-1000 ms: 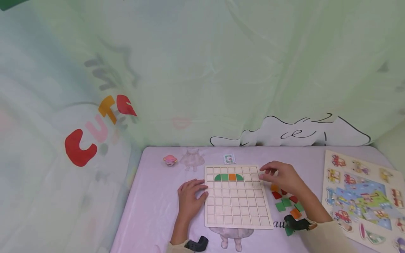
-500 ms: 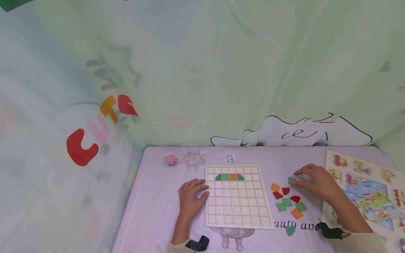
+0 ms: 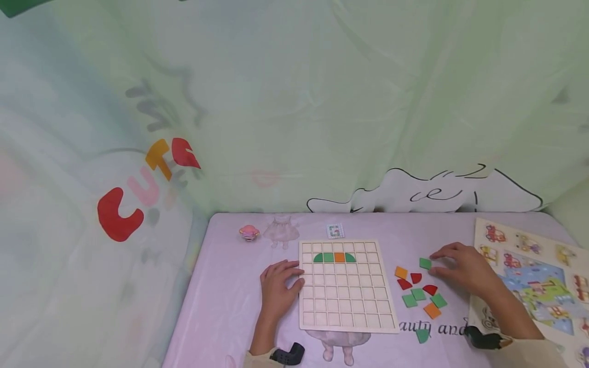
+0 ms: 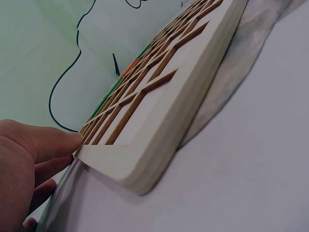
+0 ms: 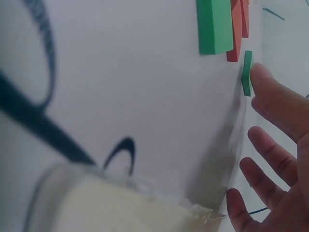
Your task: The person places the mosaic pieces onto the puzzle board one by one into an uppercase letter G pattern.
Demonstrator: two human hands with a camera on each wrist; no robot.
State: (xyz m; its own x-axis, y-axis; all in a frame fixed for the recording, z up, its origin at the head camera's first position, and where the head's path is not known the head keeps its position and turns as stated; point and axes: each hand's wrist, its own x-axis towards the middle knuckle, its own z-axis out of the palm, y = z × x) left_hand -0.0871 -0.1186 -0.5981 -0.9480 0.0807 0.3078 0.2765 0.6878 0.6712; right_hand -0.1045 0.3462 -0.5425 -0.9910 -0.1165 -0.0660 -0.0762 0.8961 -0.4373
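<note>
The fingertips of my left hand [image 3: 278, 286] rest at the left edge of a pale wooden grid board [image 3: 345, 301]. In the left wrist view the thumb [image 4: 58, 140] touches the board's rim. One row of the board holds a green rounded piece [image 3: 318, 258], a green square [image 3: 329, 257], an orange square [image 3: 339, 257] and another green rounded piece [image 3: 350, 258]. My right hand [image 3: 465, 268] is right of the board, fingers spread beside a green square tile [image 3: 425, 263] lying on the table. In the right wrist view its thumb [image 5: 265, 87] is at the tile's edge; contact is unclear.
Loose green, orange and red tiles [image 3: 418, 294] lie between board and right hand, with a green quarter-round [image 3: 422, 336] nearer. A picture puzzle board [image 3: 478, 230] is at the right. A small pattern card [image 3: 335, 231] and a pink toy [image 3: 249, 232] are behind.
My right hand has moved right from the board's edge to the green square tile, then drawn slightly back from it. My left hand has kept its place at the board.
</note>
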